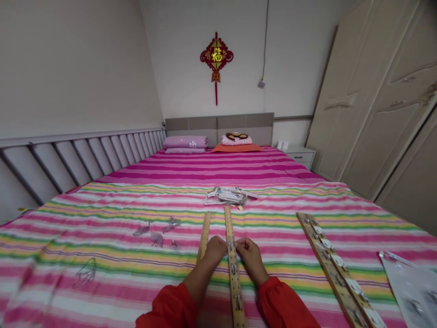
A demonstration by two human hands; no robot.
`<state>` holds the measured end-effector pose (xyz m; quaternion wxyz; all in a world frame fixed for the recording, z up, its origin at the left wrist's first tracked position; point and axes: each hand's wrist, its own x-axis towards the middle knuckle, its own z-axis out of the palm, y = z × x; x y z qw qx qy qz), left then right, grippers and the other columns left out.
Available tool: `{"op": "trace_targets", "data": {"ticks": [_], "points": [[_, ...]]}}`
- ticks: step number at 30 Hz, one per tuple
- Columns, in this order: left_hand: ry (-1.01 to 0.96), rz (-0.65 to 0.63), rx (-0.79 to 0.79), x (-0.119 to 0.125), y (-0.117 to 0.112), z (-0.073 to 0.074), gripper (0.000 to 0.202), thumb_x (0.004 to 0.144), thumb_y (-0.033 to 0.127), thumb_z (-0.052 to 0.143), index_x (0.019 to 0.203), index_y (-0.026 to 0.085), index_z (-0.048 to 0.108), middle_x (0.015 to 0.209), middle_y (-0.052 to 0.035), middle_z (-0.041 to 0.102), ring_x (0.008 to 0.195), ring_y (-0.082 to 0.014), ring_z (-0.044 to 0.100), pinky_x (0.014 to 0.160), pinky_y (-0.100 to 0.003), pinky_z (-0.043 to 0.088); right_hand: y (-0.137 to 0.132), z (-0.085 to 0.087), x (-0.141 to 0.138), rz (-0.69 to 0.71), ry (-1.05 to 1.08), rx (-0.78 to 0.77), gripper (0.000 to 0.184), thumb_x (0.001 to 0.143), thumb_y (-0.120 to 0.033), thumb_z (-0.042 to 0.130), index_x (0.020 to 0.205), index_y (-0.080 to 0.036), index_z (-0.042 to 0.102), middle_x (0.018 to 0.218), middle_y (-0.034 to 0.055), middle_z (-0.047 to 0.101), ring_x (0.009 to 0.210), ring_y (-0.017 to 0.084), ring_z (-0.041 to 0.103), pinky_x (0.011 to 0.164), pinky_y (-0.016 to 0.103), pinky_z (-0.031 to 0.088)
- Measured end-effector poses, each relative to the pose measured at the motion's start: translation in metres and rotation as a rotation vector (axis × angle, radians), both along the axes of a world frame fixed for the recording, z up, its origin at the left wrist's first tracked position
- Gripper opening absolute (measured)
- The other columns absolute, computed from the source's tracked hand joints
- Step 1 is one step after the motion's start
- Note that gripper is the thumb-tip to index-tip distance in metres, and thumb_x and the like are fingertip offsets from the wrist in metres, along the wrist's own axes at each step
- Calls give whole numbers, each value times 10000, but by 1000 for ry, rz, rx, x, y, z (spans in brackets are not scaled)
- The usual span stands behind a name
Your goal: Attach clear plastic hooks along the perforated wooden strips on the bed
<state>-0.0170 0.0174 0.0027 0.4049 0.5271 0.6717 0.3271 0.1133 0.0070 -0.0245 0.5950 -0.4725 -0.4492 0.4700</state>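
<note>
A long wooden strip with rows of holes [235,287] lies lengthwise on the striped bedsheet in front of me. Several small shiny metal pieces sit along it, one [231,246] right between my fingertips. My left hand [216,249] is closed at the strip's left edge, its fingers pinched together. On the right edge, the thumb and fingers of my right hand [250,256] are pinched close to the same metal piece. What exactly either hand grips is too small to make out. A second holed wooden strip [205,232] lies just left, partly behind my left hand.
To the right lie wooden strips bearing metal pieces and white cards [337,269], beside a clear plastic bag [406,287]. Small clear packets [157,238] and a thin wire-like tangle [87,271] lie left. Ahead is a pile of plastic packages [229,196].
</note>
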Motion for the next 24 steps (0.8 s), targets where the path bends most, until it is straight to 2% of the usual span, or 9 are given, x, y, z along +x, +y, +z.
{"op": "trace_targets", "data": {"ticks": [3, 6, 8, 11, 14, 17, 20, 24], "points": [[22, 46, 19, 2, -4, 9, 202, 572, 159, 580, 440, 207, 435, 369, 42, 436, 511, -167, 534, 558, -262, 368, -3, 3, 1, 10, 6, -3, 357, 521, -493, 751, 555, -178, 588, 495, -25, 570, 502, 136, 490, 501, 259, 385], [-2, 41, 91, -6, -11, 24, 146, 612, 199, 583, 492, 193, 499, 429, 25, 505, 522, -159, 538, 557, -254, 383, -10, 7, 5, 36, 26, -24, 379, 579, -536, 716, 556, -184, 577, 420, -54, 497, 415, 105, 414, 423, 236, 316], [-29, 42, 159, -23, -17, 35, 80, 659, 235, 555, 598, 184, 560, 537, 10, 580, 569, -154, 557, 571, -243, 404, -18, 8, 9, 55, 41, -48, 397, 626, -562, 678, 547, -191, 560, 357, -79, 419, 346, 83, 327, 370, 225, 237], [-27, 93, 264, -67, -30, 42, 112, 699, 238, 505, 729, 184, 598, 690, -9, 631, 680, -158, 581, 638, -240, 431, -31, 6, 15, 73, 63, -79, 411, 629, -583, 669, 553, -196, 552, 329, -86, 389, 311, 74, 279, 345, 221, 181], [111, 249, 470, -119, -45, 40, 136, 722, 235, 490, 750, 198, 617, 729, -22, 639, 739, -191, 590, 709, -275, 441, -41, 1, 16, 68, 84, -88, 410, 603, -582, 694, 579, -195, 562, 359, -82, 413, 328, 73, 304, 351, 214, 193], [188, 276, 530, -152, -57, 34, 142, 711, 207, 526, 771, 213, 654, 826, -46, 652, 847, -245, 580, 807, -332, 426, -44, 0, 15, 56, 104, -91, 408, 595, -578, 708, 582, -195, 566, 374, -82, 415, 340, 70, 313, 356, 208, 195], [293, 179, 538, -162, -60, 29, 200, 727, 150, 509, 801, 209, 686, 894, -64, 660, 931, -261, 566, 879, -342, 395, -44, 1, 14, 58, 117, -94, 419, 578, -583, 719, 576, -192, 567, 380, -81, 420, 335, 65, 305, 352, 207, 184], [633, 27, 409, -160, -56, 25, 270, 782, 112, 446, 851, 197, 693, 925, -70, 675, 937, -236, 571, 875, -327, 385, -43, 3, 15, 56, 123, -93, 426, 578, -586, 717, 583, -187, 570, 382, -81, 422, 336, 62, 305, 357, 204, 188]]}}
